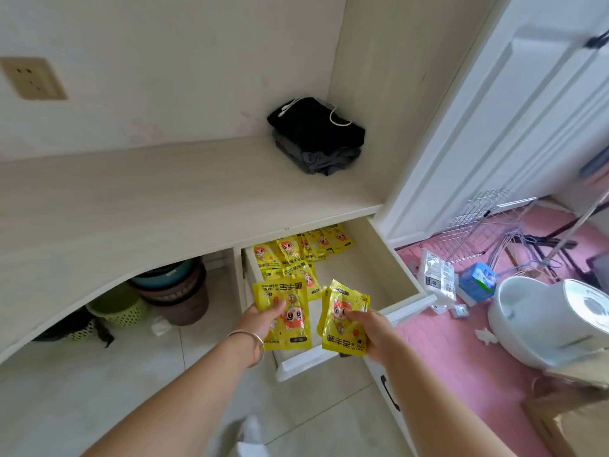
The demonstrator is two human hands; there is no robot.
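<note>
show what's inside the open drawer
Yellow hand-warmer packets lie toward the back of the drawer; its rear is hidden under the desktop, and held packets cover part of the front.

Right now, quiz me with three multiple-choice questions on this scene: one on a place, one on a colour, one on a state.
1. Where do the folded dark clothes lie? A in a basket; B on the desk top; C on the pink floor.
2. What colour are the packets that the left hand and right hand hold? A yellow; B blue; C white.
3. How is the drawer? A shut; B pulled open; C lifted out.
B: they sit in the desk's back corner. A: both wrappers are yellow. B: its inside shows, with more packets.
</note>
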